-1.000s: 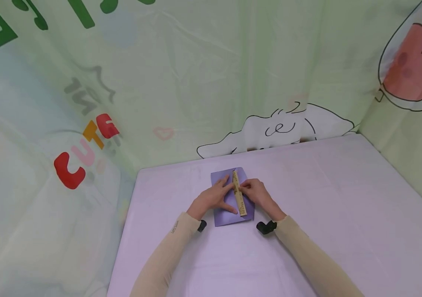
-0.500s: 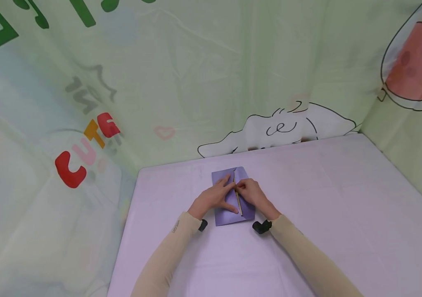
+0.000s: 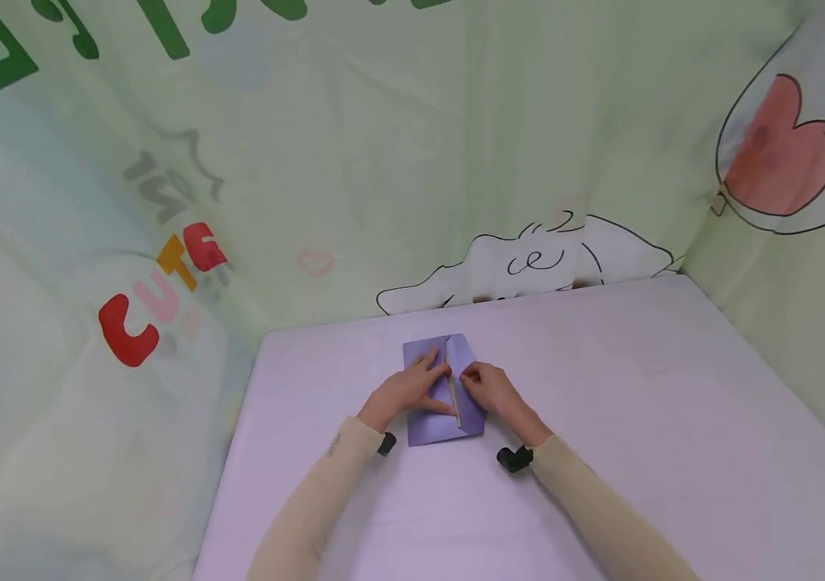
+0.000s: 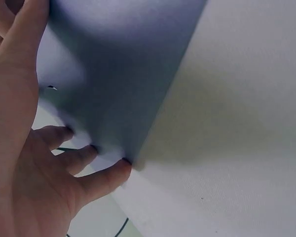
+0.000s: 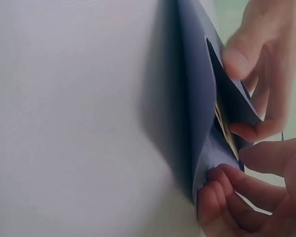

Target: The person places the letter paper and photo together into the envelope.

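A purple paper envelope (image 3: pixel 427 432) lies upright on the table in the head view, with a lengthwise opening near its middle. Only a thin tan sliver of a printed strip (image 3: pixel 454 399) shows along that opening. My left hand (image 3: pixel 408 391) presses the left part flat with spread fingers, its thumb and index tip right at the strip. On the other side, my right hand (image 3: pixel 496 387) has curled fingers on the right flap. The right wrist view shows its thumb and fingers pinching the purple paper (image 5: pixel 200 98) beside the strip (image 5: pixel 227 131), whose rest is hidden inside.
The lilac-covered table (image 3: pixel 601 387) spreads around the envelope. Behind it hangs a pale green printed curtain (image 3: pixel 412 161), and a whitish one (image 3: pixel 35 387) falls on the left. Black wrist mounts (image 3: pixel 514 460) sit at both cuffs.
The strip lay broad side up on the envelope one second ago; now most of it is under the right flap. My right fingers have shifted from the strip to the flap. My left hand stays put.
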Demonstrator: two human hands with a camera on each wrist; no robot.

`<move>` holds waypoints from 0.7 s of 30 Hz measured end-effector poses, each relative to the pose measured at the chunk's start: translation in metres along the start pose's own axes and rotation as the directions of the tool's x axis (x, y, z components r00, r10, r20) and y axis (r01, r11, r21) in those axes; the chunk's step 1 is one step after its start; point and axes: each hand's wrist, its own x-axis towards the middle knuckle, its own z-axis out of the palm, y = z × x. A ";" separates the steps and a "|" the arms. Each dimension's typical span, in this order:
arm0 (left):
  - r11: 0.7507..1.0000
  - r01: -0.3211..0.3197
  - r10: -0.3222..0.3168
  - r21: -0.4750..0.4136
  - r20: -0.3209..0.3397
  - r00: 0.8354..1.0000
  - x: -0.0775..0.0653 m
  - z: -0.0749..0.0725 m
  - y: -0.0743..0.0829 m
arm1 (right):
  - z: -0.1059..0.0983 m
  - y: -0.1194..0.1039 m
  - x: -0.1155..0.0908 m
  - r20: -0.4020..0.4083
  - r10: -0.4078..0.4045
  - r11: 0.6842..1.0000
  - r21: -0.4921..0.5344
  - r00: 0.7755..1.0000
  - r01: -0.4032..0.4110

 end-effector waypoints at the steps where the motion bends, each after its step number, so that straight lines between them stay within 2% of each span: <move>1: 1.000 0.003 -0.003 0.001 -0.002 1.000 0.000 0.000 0.000 | 0.000 0.001 0.000 -0.003 -0.008 1.000 -0.002 1.000 0.008; 5: 0.999 0.023 -0.022 0.044 -0.029 0.999 0.001 0.005 0.004 | -0.002 0.005 0.002 -0.001 -0.038 0.999 0.007 0.999 0.038; 9: 0.990 0.072 -0.064 0.117 -0.075 0.995 0.004 0.013 0.008 | -0.002 0.006 0.004 0.013 -0.059 0.998 0.029 0.998 0.059; 16: 0.977 0.167 -0.150 0.133 -0.126 0.980 0.009 0.019 0.014 | -0.006 0.008 0.008 0.007 -0.096 0.995 0.023 0.995 0.096; 19: 0.971 0.174 -0.146 0.162 -0.175 0.974 0.011 0.021 0.016 | -0.011 0.011 0.008 -0.029 -0.123 0.992 -0.010 0.992 0.123; 21: 0.971 0.167 -0.128 0.173 -0.218 0.967 0.011 0.017 0.018 | -0.016 0.014 0.008 -0.070 -0.166 0.985 -0.064 0.984 0.161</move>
